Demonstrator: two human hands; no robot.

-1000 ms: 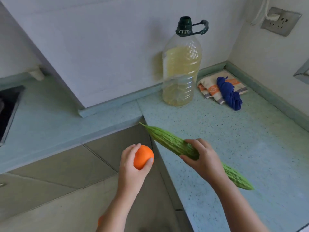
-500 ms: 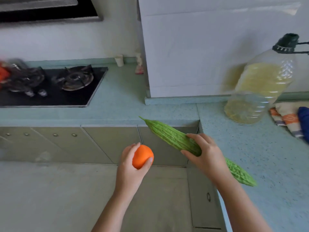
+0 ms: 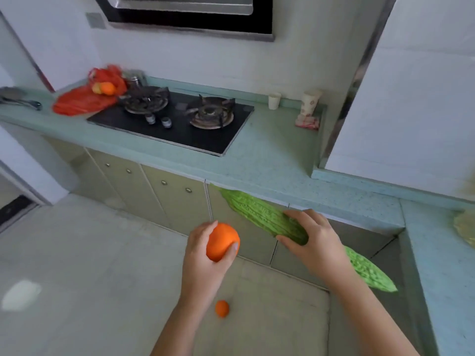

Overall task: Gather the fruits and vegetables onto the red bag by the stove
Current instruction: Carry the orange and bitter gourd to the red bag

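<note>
My left hand (image 3: 205, 263) grips an orange (image 3: 222, 242) out over the floor. My right hand (image 3: 312, 242) is closed around the middle of a long bumpy bitter gourd (image 3: 259, 214), held slantwise in front of the counter's corner. The red bag (image 3: 82, 100) lies flat on the counter left of the stove (image 3: 177, 119), far from both hands. An orange and a yellowish fruit (image 3: 104, 88) rest at its bunched back end. A small orange fruit (image 3: 222, 308) lies on the floor below my left forearm.
The teal counter (image 3: 270, 152) runs along the wall and turns toward me on the right. Two paper cups (image 3: 273, 100) and a cloth stand right of the stove. A pan handle (image 3: 21, 102) lies left of the bag. Cabinet doors are below; a range hood is above.
The view has swung left, away from the oil bottle and cloths, bringing the stove and red bag into sight. Both hands keep their grips, unchanged relative to each other.
</note>
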